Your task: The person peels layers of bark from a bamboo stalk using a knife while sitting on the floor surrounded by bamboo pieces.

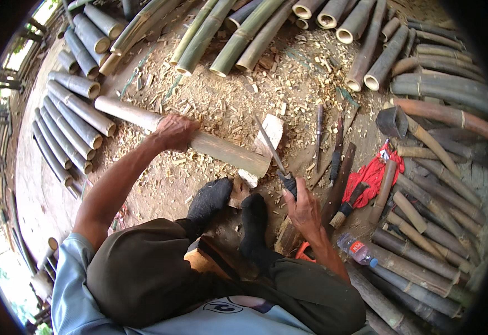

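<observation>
My left hand (177, 132) is wrapped over a peeled bamboo pole (227, 152) that slants from the far left down toward the middle. The near end of the pole lies by a pale wood block (272, 131) and a smaller wood piece (248, 178), just beyond my feet. In my right hand (305, 211) is a knife (270, 143), gripped by its dark wrapped handle. Its narrow blade points up and away, beside the pole's near end. Whether the blade touches the pole or the block, I cannot tell.
Wood chips (227, 106) cover the ground. Cut bamboo tubes (71, 120) lie at left, far side and right. More tools (318, 137), a red cloth (366, 181) and a plastic bottle (356, 249) are on the right. My dark-socked feet (210, 198) flank the small wood piece.
</observation>
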Motion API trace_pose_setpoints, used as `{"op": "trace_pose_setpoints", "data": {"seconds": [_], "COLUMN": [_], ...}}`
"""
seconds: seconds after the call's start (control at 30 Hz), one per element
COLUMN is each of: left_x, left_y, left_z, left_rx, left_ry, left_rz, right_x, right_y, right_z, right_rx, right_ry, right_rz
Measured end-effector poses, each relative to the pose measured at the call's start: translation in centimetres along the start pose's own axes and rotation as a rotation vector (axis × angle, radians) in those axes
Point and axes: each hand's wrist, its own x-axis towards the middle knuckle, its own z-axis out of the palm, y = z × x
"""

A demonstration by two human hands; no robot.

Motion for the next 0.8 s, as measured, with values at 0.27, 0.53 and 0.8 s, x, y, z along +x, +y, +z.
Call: {"op": "trace_pose_setpoints", "data": {"seconds": [0.27,0.53,0.8], "left_x": [0.6,-0.4,0.3], "left_y": [1.5,-0.1,1.7], "left_z": [-0.8,-0.1,-0.3], "left_rx": [-0.030,-0.036,0.014], "left_ry": [-0.069,-0.070,-0.092], "left_rz": [-0.050,-0.053,-0.008], "right_x": [1.8,2.2,2.8], "right_y": [-0.5,-8.4,-3.8], "right_z": [1.1,-2.4,-1.4], "right_rx": [-0.185,-0.045,-0.291], "right_ry": [-0.012,0.166,-0.188], "right_rz": [-0.105,-0.265,0.064]}}
